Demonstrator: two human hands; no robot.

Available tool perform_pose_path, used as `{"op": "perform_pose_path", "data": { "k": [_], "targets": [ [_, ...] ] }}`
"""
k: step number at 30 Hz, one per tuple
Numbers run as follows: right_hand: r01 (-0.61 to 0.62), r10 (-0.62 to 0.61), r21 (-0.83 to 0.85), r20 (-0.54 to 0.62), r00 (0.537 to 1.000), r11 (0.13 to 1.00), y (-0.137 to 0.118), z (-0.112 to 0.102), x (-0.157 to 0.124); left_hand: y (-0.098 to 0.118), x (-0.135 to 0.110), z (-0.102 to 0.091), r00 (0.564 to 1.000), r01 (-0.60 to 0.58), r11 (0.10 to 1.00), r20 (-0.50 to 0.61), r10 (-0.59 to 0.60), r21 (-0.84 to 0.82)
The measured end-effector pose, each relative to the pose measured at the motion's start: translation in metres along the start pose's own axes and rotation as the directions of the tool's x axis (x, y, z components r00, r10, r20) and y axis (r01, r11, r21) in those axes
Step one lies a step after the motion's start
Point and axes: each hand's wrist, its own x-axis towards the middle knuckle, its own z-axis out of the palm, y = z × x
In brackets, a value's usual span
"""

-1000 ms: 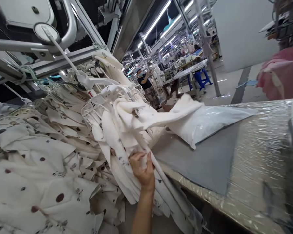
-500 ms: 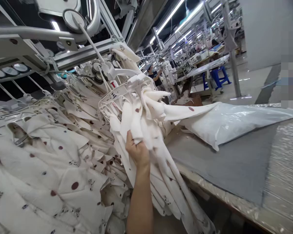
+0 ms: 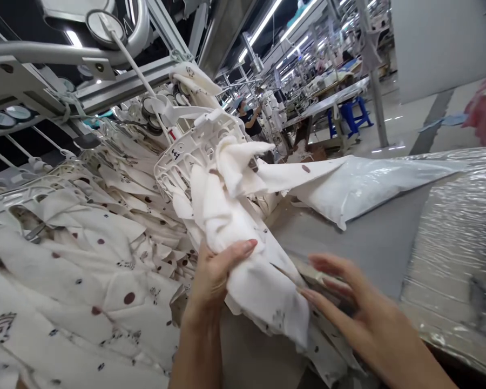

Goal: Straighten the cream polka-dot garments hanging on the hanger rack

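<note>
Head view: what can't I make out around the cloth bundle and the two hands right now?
- Left hand: grips the cloth bundle; fingers behind the fabric are hidden.
- Right hand: open beside the bundle, motion-blurred; contact with the cloth is unclear.
- White hanger frame: the mark on it is too small to read.
- Plastic bag: contents hidden by glare.
- Person in the background: too small to see their work.

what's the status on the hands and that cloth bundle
Left hand gripping white cloth bundle. Right hand open, fingers at its lower edge. Hanger clamps the top.
</note>
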Motion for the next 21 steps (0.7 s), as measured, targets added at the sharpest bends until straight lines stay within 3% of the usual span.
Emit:
{"op": "perform_pose_path", "data": {
  "k": [3,7,10,13,17,19,21],
  "targets": [
    [-0.063,0.055,0.100,0.080,0.995,0.993,-0.007,0.017,0.030,0.023,-0.014,0.018,1.000,0.014,0.982,-0.015,-0.017,-0.189],
    [-0.078,0.017,0.210,0.279,0.960,0.975,-0.015,0.027,0.033,0.008,-0.012,0.013,0.994,-0.026,0.958,-0.107,-0.005,-0.287],
    [-0.052,0.017,0.201,0.173,0.985,0.978,-0.017,0.033,0.017,-0.016,-0.009,-0.004,0.951,-0.086,0.915,-0.305,-0.042,-0.394],
    [0.009,-0.026,0.144,0.121,0.992,0.990,-0.005,0.053,0.012,-0.022,-0.015,-0.017,0.896,-0.092,0.891,-0.427,-0.121,-0.444],
    [0.082,-0.081,0.001,0.123,0.989,0.997,0.012,0.073,0.023,-0.015,-0.026,-0.029,0.909,-0.158,0.942,-0.417,0.022,-0.295],
    [0.101,-0.097,-0.044,0.084,0.992,0.994,0.013,0.063,0.025,-0.020,-0.026,-0.041,0.909,-0.188,0.976,-0.396,0.129,-0.113],
    [0.129,-0.128,-0.071,0.016,0.992,0.989,0.012,0.041,0.022,-0.038,-0.022,-0.057,0.937,-0.054,0.992,-0.337,0.089,0.112]
  ]
}}
